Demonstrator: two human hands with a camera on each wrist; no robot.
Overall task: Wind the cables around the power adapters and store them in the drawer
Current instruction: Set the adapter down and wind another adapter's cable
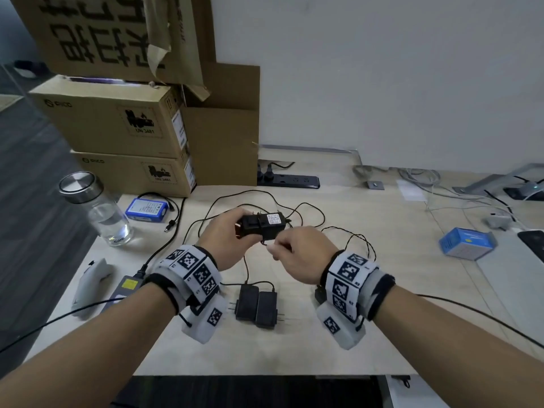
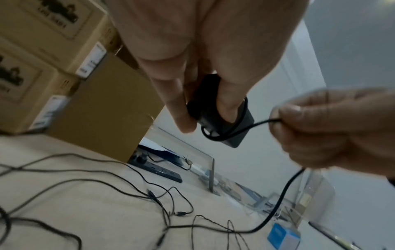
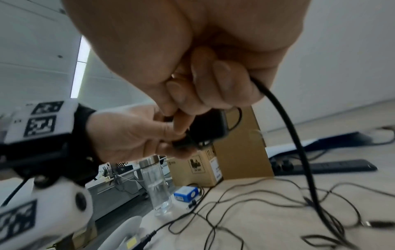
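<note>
Both hands above desk (image 1: 338,334): left hand (image 1: 228,241) grip holds adapter (image 1: 262,226); right hand (image 1: 300,253) grip pinches cable (image 2: 252,126).

The pale wooden tabletop (image 1: 368,334) carries two black power adapters (image 1: 256,304) below the hands, loose black cables (image 1: 309,207) beyond them, and a clear glass bottle (image 1: 100,210) far left.

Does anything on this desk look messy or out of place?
Yes: thin black cables sprawl in loose, crossing loops over the desk behind the hands. Nothing looks spilled or broken; the water bottle stands upright.
</note>
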